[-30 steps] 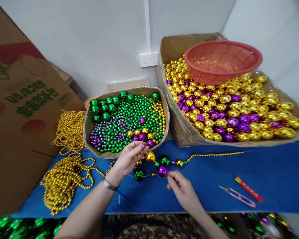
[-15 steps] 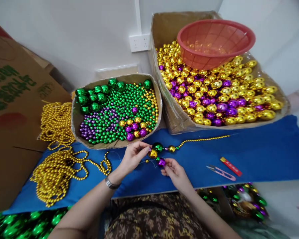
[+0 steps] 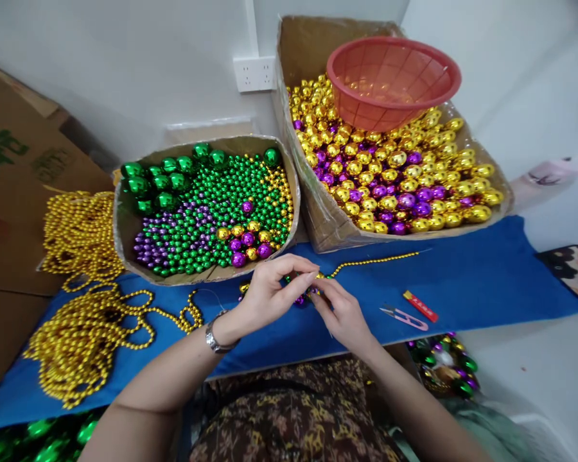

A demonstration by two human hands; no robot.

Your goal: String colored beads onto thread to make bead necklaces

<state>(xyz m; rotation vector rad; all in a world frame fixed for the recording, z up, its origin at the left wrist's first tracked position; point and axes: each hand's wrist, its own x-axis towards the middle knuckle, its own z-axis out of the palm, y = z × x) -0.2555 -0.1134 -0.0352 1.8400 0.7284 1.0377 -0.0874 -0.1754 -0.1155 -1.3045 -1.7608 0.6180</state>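
Note:
My left hand (image 3: 284, 285) is closed in a pinch, thumb against forefinger, above the strung beads; what lies between the fingertips is hidden. Close on its right, my right hand (image 3: 341, 314) pinches the bead strand at small beads by its fingertips. A purple bead (image 3: 299, 300) shows below the left fingers, and other large beads are mostly covered. From the hands a tail of small gold beads (image 3: 376, 262) runs right across the blue cloth (image 3: 481, 276). Another gold bead (image 3: 244, 288) peeks out left of my left hand.
Behind the hands stand a box of green, purple and gold beads (image 3: 120, 244) and a larger carton (image 3: 318, 231) with a red basket (image 3: 395, 112) on its beads. Gold bead chains (image 3: 77, 340) lie left. Thread snips (image 3: 404, 319), a red packet (image 3: 420, 306) and a phone (image 3: 571, 273) lie right.
My left hand has moved right over the strand, from the gold bead to beside my right fingertips, covering the large beads. The view has turned right, bringing the phone in.

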